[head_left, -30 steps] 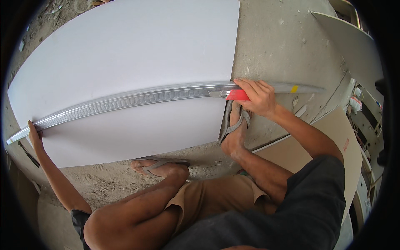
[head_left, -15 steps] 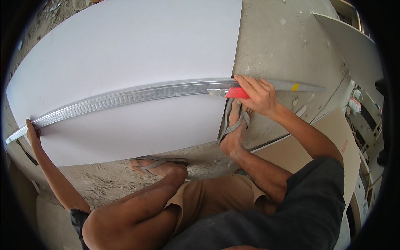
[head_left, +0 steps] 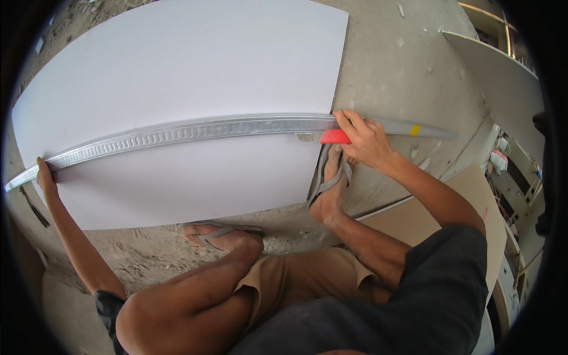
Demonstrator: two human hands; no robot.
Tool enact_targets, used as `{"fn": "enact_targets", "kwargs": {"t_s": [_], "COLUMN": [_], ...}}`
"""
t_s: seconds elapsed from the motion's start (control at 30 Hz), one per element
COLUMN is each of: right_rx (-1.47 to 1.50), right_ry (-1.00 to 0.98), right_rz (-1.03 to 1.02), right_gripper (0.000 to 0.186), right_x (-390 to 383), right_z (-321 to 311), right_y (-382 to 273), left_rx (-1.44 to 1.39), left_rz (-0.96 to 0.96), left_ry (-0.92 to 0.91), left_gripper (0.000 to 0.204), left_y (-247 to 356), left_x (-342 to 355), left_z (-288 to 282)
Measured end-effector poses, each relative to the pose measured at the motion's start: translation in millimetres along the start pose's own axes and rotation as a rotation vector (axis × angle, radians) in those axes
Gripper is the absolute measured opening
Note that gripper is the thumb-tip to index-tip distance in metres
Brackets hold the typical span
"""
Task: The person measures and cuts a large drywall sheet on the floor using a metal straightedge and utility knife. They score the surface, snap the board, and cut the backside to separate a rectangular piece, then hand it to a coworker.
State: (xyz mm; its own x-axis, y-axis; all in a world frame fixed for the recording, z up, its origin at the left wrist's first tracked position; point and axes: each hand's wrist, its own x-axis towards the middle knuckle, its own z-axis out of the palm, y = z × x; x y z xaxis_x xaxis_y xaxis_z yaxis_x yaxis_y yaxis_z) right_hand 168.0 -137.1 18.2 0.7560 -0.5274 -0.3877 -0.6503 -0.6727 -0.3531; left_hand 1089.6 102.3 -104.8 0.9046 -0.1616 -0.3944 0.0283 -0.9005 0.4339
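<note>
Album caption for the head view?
Left hand and right hand on a metal strip across a white board, the right holding a red knife.

The right hand hides a stretch of the strip and the rear of the knife. Beyond that grip, the view's upper edge crops the board; well right of it, clutter is too small to tell.

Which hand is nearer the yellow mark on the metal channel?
Right: the right hand is on the metal channel just left of the yellow mark; the left hand is near the channel's left end.
</note>
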Motion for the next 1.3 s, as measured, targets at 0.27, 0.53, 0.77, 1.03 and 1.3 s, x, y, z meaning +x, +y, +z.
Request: {"fn": "enact_targets", "kwargs": {"t_s": [0.27,0.53,0.77,1.03,1.3], "right_rx": [0.002,0.038,0.014,0.029,-0.056], "right_ry": [0.046,0.078,0.086,0.088,-0.06], "right_rz": [-0.05,-0.06,-0.079,-0.081,-0.025], "right_gripper": [0.076,0.073,0.071,0.071,0.078], "right_x": [-4,-2,0,2,2], "right_z": [8,7,5,5,-2], "right_y": [9,9,9,9,1], "left_rx": [0.016,0.022,0.026,0.045,0.057], "left_rz": [0.009,0.008,-0.002,-0.005,-0.019], "left_ry": [0.008,0.012,0.015,0.017,0.019], "left_gripper": [0.07,0.073,0.076,0.08,0.084], "left_y": [-2,1,-1,2,7], "left_x": [-1,1,0,0,-6], "left_z": [-2,-1,11,17,41]}}
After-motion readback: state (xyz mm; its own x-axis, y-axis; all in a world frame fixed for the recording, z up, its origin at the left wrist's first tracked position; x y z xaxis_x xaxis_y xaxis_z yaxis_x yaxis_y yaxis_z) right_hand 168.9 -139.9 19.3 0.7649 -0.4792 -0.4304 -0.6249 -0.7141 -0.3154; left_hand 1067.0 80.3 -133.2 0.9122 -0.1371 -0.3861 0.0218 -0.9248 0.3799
